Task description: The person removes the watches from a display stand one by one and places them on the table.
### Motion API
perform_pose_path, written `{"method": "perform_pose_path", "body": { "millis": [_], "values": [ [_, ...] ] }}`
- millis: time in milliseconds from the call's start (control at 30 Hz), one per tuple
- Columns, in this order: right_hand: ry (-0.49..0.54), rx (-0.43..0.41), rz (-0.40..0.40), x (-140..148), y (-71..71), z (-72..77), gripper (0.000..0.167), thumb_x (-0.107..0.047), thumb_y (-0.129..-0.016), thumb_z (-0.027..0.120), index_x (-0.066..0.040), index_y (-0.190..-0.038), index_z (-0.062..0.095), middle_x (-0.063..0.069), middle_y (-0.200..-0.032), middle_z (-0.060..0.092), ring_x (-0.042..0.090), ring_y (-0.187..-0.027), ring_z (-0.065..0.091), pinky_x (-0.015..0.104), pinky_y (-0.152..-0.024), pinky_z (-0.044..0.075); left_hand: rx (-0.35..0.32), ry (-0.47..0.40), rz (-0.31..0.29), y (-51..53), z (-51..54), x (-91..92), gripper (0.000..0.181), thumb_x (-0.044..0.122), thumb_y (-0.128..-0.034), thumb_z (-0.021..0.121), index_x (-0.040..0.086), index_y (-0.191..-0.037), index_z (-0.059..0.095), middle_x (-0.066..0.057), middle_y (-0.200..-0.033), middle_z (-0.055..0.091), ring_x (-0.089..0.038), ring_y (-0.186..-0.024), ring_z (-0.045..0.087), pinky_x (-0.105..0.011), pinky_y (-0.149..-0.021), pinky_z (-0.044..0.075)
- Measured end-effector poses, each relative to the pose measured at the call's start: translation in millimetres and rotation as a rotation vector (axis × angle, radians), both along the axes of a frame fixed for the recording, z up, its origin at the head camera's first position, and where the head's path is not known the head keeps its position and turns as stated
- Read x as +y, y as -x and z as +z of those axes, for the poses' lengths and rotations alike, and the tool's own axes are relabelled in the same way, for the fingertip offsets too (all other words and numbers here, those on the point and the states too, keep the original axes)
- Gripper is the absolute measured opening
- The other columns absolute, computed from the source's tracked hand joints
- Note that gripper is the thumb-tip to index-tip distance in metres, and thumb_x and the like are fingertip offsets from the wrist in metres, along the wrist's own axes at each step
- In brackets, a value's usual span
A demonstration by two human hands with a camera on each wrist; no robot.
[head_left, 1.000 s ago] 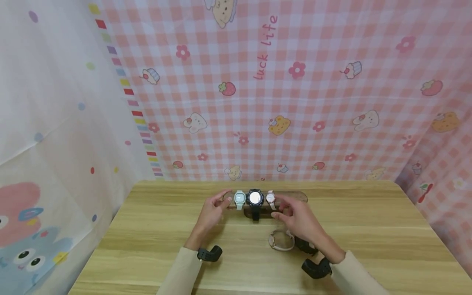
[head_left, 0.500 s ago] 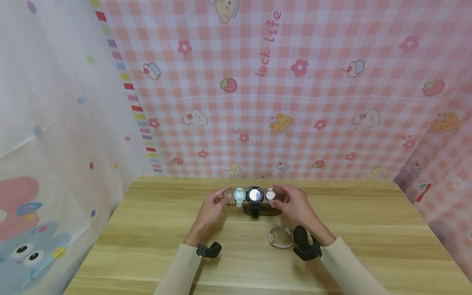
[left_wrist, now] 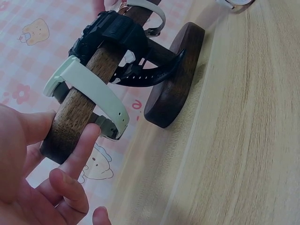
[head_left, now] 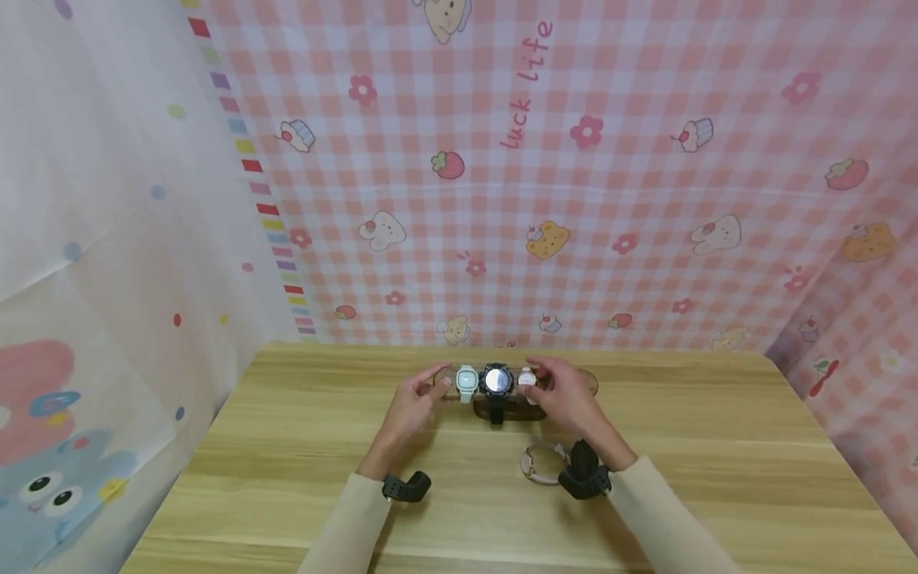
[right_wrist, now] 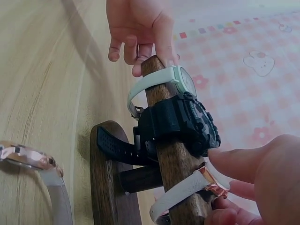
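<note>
A dark wooden watch stand stands at the back of the table, bearing three watches on its bar. From left these are a mint-green watch, a chunky black watch and a small rose-gold watch with a white strap. My left hand pinches the bar's left end between thumb and fingers, beside the mint watch. With thumb and fingers, my right hand holds the rose-gold watch on the bar. In the right wrist view its thumb comes close to the black watch, whose strap hangs unfastened.
Another pale-strapped watch lies on the wooden table, nearer to me. Beside it is a black object, partly hidden by the right wrist camera. A pink checked cloth hangs behind the table.
My right hand has moved left and its thumb and fingers have closed around the rose-gold watch. The left hand stays at the bar's end. The head view has shifted slightly.
</note>
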State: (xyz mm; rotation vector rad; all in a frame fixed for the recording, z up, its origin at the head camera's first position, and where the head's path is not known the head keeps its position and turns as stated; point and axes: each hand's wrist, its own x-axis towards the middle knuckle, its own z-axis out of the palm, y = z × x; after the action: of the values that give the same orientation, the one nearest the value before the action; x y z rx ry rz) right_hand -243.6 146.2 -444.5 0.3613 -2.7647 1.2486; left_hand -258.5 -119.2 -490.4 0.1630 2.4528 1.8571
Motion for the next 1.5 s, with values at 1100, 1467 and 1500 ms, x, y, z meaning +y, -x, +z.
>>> {"method": "perform_pose_path", "body": {
  "millis": [1100, 1467, 1500],
  "values": [
    [0.011, -0.01, -0.065, 6, 1.0, -3.2, 0.039, -0.009, -0.089, 0.073, 0.001, -0.125, 0.065, 0.007, -0.088, 0.064, 0.018, -0.08, 0.059, 0.028, -0.066, 0.047, -0.005, -0.003, -0.005, -1.4, 1.4, -0.2, 0.04, 0.024, -0.0999, 0.059, 0.021, -0.14, 0.058, -0.021, -0.093, 0.073, -0.009, -0.044, 0.04, -0.02, -0.039, 0.029],
    [0.021, -0.023, -0.058, 19, 1.9, -3.0, 0.041, -0.009, -0.09, 0.071, 0.004, -0.128, 0.062, 0.006, -0.083, 0.062, 0.017, -0.076, 0.057, 0.029, -0.063, 0.045, -0.008, -0.003, 0.001, -1.1, 1.2, 0.3, 0.039, 0.023, -0.1001, 0.059, 0.021, -0.139, 0.059, -0.021, -0.093, 0.073, -0.009, -0.045, 0.04, -0.021, -0.04, 0.03],
    [0.016, -0.023, -0.057, 20, 1.8, -3.1, 0.041, -0.009, -0.09, 0.071, 0.004, -0.129, 0.062, 0.006, -0.083, 0.062, 0.017, -0.076, 0.056, 0.028, -0.063, 0.045, -0.008, -0.003, 0.001, -1.2, 1.3, 0.2, 0.039, 0.023, -0.1001, 0.059, 0.022, -0.139, 0.059, -0.021, -0.093, 0.073, -0.009, -0.045, 0.041, -0.021, -0.04, 0.031]
  ]
}}
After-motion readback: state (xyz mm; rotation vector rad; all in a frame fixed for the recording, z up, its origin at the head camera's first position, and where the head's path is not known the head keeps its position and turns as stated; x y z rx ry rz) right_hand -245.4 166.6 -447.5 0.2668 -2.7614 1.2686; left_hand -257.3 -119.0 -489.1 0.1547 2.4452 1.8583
